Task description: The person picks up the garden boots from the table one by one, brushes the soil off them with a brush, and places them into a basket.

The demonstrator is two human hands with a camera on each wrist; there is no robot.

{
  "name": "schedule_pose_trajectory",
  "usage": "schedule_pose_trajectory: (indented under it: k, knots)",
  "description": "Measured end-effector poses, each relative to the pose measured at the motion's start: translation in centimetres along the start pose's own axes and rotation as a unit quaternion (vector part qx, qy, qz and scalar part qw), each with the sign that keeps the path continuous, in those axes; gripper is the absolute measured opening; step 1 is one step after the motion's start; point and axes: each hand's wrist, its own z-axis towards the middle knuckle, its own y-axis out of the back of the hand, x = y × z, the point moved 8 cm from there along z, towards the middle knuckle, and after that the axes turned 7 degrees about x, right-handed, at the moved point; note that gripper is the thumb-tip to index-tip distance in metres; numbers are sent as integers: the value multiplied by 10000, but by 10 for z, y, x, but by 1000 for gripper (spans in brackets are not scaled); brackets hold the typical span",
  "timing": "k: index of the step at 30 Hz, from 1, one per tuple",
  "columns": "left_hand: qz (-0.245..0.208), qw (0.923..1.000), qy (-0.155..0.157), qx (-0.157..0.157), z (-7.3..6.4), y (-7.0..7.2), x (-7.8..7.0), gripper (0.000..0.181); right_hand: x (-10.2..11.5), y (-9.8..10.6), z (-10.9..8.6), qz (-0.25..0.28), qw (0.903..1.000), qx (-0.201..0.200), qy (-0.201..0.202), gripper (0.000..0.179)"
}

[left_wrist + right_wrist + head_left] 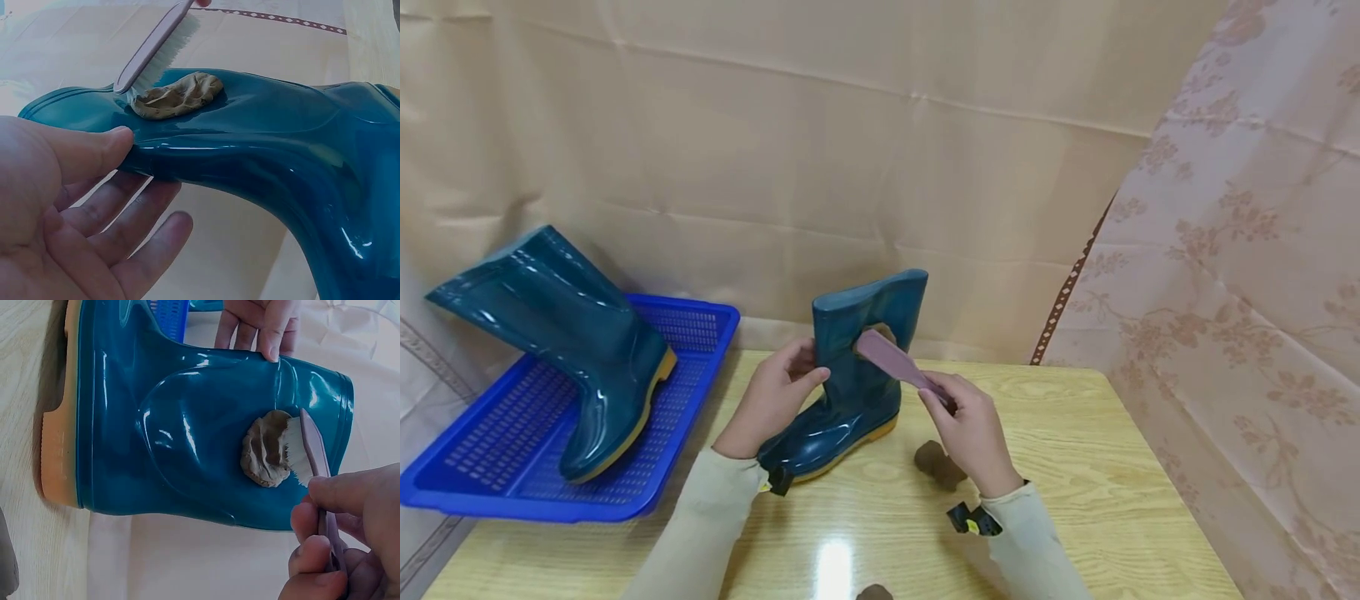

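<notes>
A glossy dark green rain boot point(857, 417) with a yellowish sole stands upright on the wooden table. My left hand point(777, 396) holds the front of its shaft, thumb on the near side and fingers round the back. A brown, clay-like lump point(265, 450) sticks to the side of the shaft. In my right hand point(970, 425) is a brush point(889, 357) with a mauve handle, gripped by that handle. Its white bristles point(165, 56) touch the lump's edge nearest the boot's top.
At the left, a blue plastic basket point(732, 325) holds a second green boot point(580, 333), leaning with its top over the rim. One brown lump point(934, 463) lies on the table point(1075, 467) by my right hand, another point(874, 592) at the front. Beige cloth point(775, 150) hangs behind.
</notes>
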Motion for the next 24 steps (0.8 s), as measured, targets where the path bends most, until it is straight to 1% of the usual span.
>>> schedule_pose_trajectory:
  k: [5, 11, 13, 15, 17, 19, 20, 22, 24]
  knots:
    - [27, 10000, 86, 21, 1, 1, 1, 34, -6, 2, 0, -44, 9999, 31, -135, 21]
    - [50, 9999, 119, 50, 1, -1, 3, 34, -11, 6, 0, 226, 9988, 52, -422, 7]
    - [9, 9999, 149, 56, 0, -2, 3, 36, -10, 8, -1, 297, 9988, -31, -385, 5]
    - [-50, 9998, 170, 57, 0, -4, 3, 39, -6, 10, -2, 361, 9991, -170, -129, 5]
    - [-150, 9997, 195, 70, -1, -5, 2, 41, 3, 12, -4, 374, 9982, -309, 355, 9]
    - [-242, 9995, 186, 101, -1, -6, 1, 41, 10, 11, -5, 328, 9956, -355, 802, 21]
    - [-245, 9995, 179, 116, -1, -7, 0, 41, 13, 10, -5, 304, 9943, -357, 957, 25]
    - [-211, 9995, 148, 168, -1, -8, -1, 38, 16, 8, -5, 230, 9925, -337, 1153, 34]
    - [-110, 9996, 135, 205, -2, -8, -3, 36, 17, 6, -5, 123, 9924, -327, 1181, 40]
